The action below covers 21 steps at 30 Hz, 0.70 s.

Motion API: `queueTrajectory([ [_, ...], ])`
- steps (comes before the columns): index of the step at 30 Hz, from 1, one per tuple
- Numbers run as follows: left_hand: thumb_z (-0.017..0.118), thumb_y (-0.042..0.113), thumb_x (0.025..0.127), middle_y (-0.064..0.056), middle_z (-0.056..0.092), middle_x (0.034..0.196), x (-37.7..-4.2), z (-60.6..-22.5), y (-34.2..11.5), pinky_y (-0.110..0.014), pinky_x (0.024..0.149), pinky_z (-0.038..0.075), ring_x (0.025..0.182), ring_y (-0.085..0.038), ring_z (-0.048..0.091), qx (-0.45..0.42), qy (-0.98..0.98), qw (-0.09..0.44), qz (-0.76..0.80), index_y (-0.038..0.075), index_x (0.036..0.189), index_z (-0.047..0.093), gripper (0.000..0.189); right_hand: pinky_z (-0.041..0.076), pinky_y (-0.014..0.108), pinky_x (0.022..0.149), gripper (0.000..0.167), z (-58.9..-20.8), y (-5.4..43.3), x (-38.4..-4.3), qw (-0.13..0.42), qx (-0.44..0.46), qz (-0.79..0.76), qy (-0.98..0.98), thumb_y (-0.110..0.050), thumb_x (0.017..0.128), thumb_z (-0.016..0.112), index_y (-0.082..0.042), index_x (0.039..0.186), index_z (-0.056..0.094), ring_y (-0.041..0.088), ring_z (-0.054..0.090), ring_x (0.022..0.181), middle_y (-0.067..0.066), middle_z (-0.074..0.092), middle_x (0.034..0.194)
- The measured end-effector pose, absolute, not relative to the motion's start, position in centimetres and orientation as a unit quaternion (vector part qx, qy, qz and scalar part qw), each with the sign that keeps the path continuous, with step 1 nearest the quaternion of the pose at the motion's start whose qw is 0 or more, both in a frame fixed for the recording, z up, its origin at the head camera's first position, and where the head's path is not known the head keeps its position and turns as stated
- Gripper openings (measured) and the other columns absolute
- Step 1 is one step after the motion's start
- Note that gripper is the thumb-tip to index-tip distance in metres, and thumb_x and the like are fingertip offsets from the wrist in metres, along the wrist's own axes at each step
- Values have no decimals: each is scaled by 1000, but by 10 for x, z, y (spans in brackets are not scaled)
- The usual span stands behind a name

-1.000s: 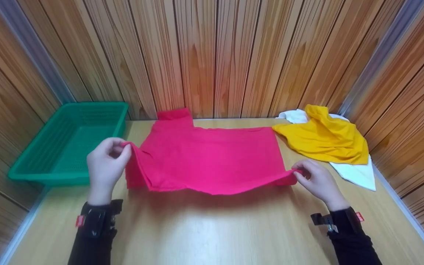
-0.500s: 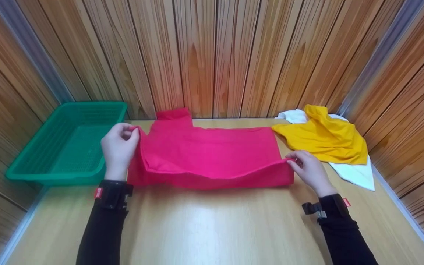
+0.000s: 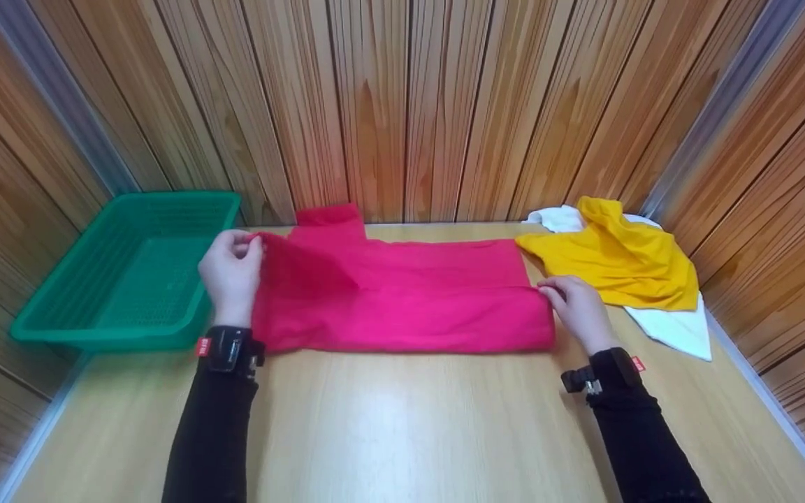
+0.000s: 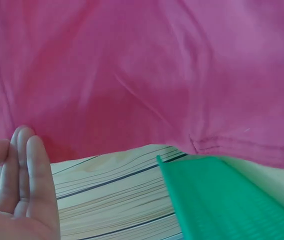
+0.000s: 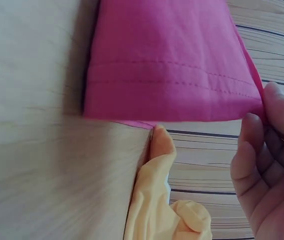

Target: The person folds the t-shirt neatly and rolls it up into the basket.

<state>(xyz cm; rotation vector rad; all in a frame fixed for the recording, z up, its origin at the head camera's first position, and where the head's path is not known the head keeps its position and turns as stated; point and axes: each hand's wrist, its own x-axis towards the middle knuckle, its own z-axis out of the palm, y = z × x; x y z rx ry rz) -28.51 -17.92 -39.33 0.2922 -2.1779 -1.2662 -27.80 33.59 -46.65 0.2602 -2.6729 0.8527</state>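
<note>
A pinkish-red T-shirt (image 3: 409,318) lies lengthwise across the table, its near part turned up over the rest. One sleeve (image 3: 329,222) sticks out toward the back wall. My left hand (image 3: 231,276) pinches the raised left corner between thumb and fingertips; that end stands up from the table. At the other end, my right hand (image 3: 577,307) pinches the corner of the turned-up edge. Double stitching along the hem (image 5: 171,90) shows in the right wrist view, with the thumb and fingertips at its corner.
Left of the T-shirt stands a green plastic basket (image 3: 105,339), close beside the left hand. A yellow garment (image 3: 626,269) lies crumpled over a white cloth (image 3: 675,328) at the back right. Wood-patterned panels (image 3: 374,112) wall the table (image 3: 402,433) at the back and sides.
Both hands have moved away from the body, carrying the T-shirt's near edge up and over toward the back. The left hand has also shifted right; the right hand has drifted slightly left.
</note>
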Motion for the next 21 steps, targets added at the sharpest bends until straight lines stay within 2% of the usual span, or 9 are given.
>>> queueTrajectory([
  [8, 63, 18, 97, -11, 73, 101, -291, -405, -178, -28, 77, 53, 91, -19, 69, 123, -809, 286, -498, 2, 111, 67, 21, 45, 53, 93, 20, -473, 335, -288, 155, 75, 305, -937, -10, 99, 60, 4, 109, 70, 39, 61, 100, 22, 68, 104],
  [21, 60, 8, 97, -16, 72, 102, -296, -421, -173, -37, 82, 53, 93, -25, 69, 66, -811, 296, -500, -2, 109, 66, 16, 44, 54, 95, 20, -484, 332, -296, 104, 62, 307, -944, -2, 97, 58, 10, 111, 67, 42, 60, 102, 26, 67, 106],
])
